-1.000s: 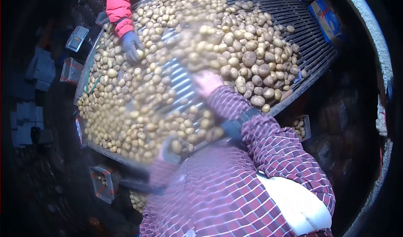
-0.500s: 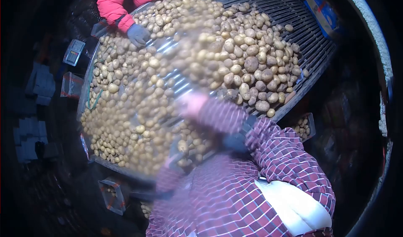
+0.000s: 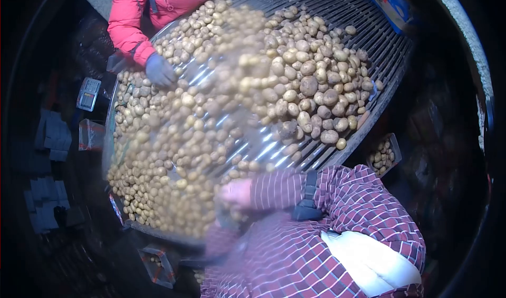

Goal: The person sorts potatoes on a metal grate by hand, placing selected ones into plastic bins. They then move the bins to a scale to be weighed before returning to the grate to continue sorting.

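A big heap of potatoes (image 3: 184,140) covers a slatted metal sorting table (image 3: 311,2). My right hand (image 3: 235,192), past a checked sleeve, is at the near edge of the heap among the potatoes. Motion smears its fingers, so whether it grips any potato cannot be told. Close beside it, lower and to the left, my left hand (image 3: 226,216) shows as a grey blur, also next to potatoes. Its fingers cannot be made out. Larger potatoes (image 3: 324,95) are piled on the right side of the slats.
Across the table stands a person in a red jacket (image 3: 158,5), one grey-gloved hand (image 3: 159,70) on the potatoes. Bins (image 3: 383,154) (image 3: 156,266) with potatoes stand below the table edges. A scale (image 3: 88,94) and a clear bin (image 3: 91,134) are at the left.
My right hand has come back toward my body, closer to my left hand. More bare slats show at the middle. The other person's gloved hand has shifted slightly, and the view has moved.
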The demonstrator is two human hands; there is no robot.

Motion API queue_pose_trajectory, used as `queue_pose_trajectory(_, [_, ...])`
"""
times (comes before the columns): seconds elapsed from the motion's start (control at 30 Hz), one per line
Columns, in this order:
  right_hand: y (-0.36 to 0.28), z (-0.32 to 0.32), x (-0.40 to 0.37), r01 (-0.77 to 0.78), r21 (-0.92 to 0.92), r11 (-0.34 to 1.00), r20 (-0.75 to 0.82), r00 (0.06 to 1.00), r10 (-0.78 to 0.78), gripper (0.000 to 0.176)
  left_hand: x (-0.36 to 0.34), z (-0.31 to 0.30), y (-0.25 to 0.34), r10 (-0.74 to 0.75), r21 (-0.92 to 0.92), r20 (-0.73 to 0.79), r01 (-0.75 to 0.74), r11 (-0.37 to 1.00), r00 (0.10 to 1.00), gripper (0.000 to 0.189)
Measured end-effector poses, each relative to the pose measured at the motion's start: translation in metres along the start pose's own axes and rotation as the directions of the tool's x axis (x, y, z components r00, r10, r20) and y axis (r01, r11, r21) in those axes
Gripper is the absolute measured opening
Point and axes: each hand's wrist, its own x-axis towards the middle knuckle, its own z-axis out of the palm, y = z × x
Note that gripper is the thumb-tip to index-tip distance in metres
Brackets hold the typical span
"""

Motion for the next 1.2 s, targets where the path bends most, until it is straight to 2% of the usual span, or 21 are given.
queue_pose_trajectory(0.07, [-0.006, -0.008, -0.013, 0.108, -0.116, 0.987, -0.235, 0.963, -0.133, 0.040, -0.001, -0.012, -0.005, -0.013, -0.038, -0.016, 0.013, 0.999, 1.000, 0.047])
queue_pose_trajectory(0.17, [0.045, -0.131, 0.023, -0.469, -0.219, 0.855, -0.127, 0.883, 0.452, 0.030, -0.003, -0.023, -0.005, -0.023, -0.086, -0.060, 0.018, 0.996, 0.998, 0.047])
queue_pose_trajectory(0.23, [0.100, -0.173, 0.016, -0.741, -0.383, 0.552, -0.660, 0.637, 0.398, 0.026, -0.005, -0.031, -0.005, -0.021, -0.111, -0.082, 0.012, 0.994, 0.996, 0.048])
queue_pose_trajectory(0.27, [0.154, -0.170, 0.023, -0.818, -0.350, 0.457, -0.758, 0.534, 0.375, 0.028, -0.005, -0.034, -0.004, -0.025, -0.118, -0.094, 0.013, 0.993, 0.995, 0.048])
queue_pose_trajectory(0.37, [0.190, -0.176, 0.028, -0.761, -0.520, 0.388, -0.659, 0.647, 0.384, 0.031, -0.006, -0.041, -0.006, -0.024, -0.125, -0.125, 0.009, 0.992, 0.992, 0.048])
queue_pose_trajectory(0.47, [0.144, -0.182, 0.016, -0.706, -0.478, 0.523, -0.519, 0.707, 0.480, 0.038, -0.006, -0.043, -0.006, -0.031, -0.141, -0.148, 0.010, 0.990, 0.989, 0.049])
queue_pose_trajectory(0.5, [0.129, -0.172, 0.007, -0.565, -0.500, 0.656, -0.503, 0.806, 0.311, 0.040, -0.005, -0.044, -0.005, -0.036, -0.144, -0.156, 0.013, 0.990, 0.987, 0.049])
queue_pose_trajectory(0.57, [0.095, -0.120, 0.003, -0.307, -0.004, 0.952, -0.585, 0.773, 0.246, 0.043, -0.004, -0.045, -0.005, -0.047, -0.158, -0.168, 0.020, 0.987, 0.985, 0.049])
queue_pose_trajectory(0.6, [0.078, -0.093, 0.001, -0.097, 0.215, 0.972, -0.624, 0.752, 0.213, 0.045, -0.002, -0.044, -0.006, -0.049, -0.161, -0.171, 0.022, 0.987, 0.984, 0.049])
queue_pose_trajectory(0.63, [0.025, -0.089, -0.022, -0.187, 0.263, 0.946, -0.476, 0.828, 0.296, 0.047, -0.002, -0.043, -0.006, -0.052, -0.167, -0.173, 0.023, 0.986, 0.984, 0.050])
queue_pose_trajectory(0.7, [0.019, -0.021, -0.022, 0.099, 0.054, 0.994, -0.488, 0.871, -0.060, 0.048, 0.001, -0.043, -0.006, -0.053, -0.167, -0.173, 0.024, 0.986, 0.983, 0.050])
queue_pose_trajectory(0.73, [-0.011, -0.049, -0.048, 0.033, -0.196, 0.980, -0.518, 0.845, -0.132, 0.054, 0.001, -0.043, -0.007, -0.055, -0.169, -0.171, 0.026, 0.985, 0.984, 0.050])
queue_pose_trajectory(0.77, [0.008, -0.064, -0.046, 0.041, -0.142, 0.989, -0.503, 0.857, -0.108, 0.044, 0.002, -0.042, -0.008, -0.051, -0.167, -0.169, 0.022, 0.986, 0.984, 0.050])
queue_pose_trajectory(0.83, [0.016, -0.140, -0.062, -0.360, 0.105, 0.927, -0.607, 0.715, 0.347, 0.027, 0.002, -0.040, -0.008, -0.055, -0.181, -0.174, 0.023, 0.983, 0.983, 0.051])
queue_pose_trajectory(0.9, [0.110, -0.187, -0.064, -0.323, 0.606, 0.727, -0.651, 0.324, 0.687, 0.029, 0.002, -0.040, -0.008, -0.053, -0.180, -0.170, 0.022, 0.983, 0.984, 0.051])
queue_pose_trajectory(0.93, [0.115, -0.202, -0.076, -0.630, 0.319, 0.708, -0.757, 0.280, 0.590, 0.030, 0.002, -0.039, -0.009, -0.050, -0.182, -0.167, 0.019, 0.983, 0.985, 0.051])
queue_pose_trajectory(0.97, [0.121, -0.218, -0.088, -0.868, 0.046, 0.494, -0.846, 0.229, 0.481, 0.032, 0.000, -0.039, -0.009, -0.049, -0.184, -0.167, 0.018, 0.983, 0.985, 0.051])
queue_pose_trajectory(1.0, [0.156, -0.221, -0.087, -0.878, 0.148, 0.455, -0.807, 0.159, 0.569, 0.036, -0.001, -0.038, -0.010, -0.048, -0.190, -0.166, 0.016, 0.982, 0.985, 0.051])
queue_pose_trajectory(1.1, [0.180, -0.205, -0.082, -0.857, -0.192, 0.479, -0.799, 0.420, 0.430, 0.041, -0.002, -0.037, -0.010, -0.040, -0.190, -0.161, 0.009, 0.982, 0.986, 0.052])
queue_pose_trajectory(1.17, [0.183, -0.193, -0.084, -0.510, 0.282, 0.813, -0.824, 0.305, 0.477, 0.041, -0.004, -0.038, -0.011, -0.036, -0.209, -0.171, 0.000, 0.978, 0.985, 0.052])
queue_pose_trajectory(1.2, [0.183, -0.194, -0.084, -0.235, 0.471, 0.850, -0.812, 0.260, 0.522, 0.040, -0.004, -0.038, -0.012, -0.032, -0.220, -0.170, -0.006, 0.975, 0.985, 0.052])
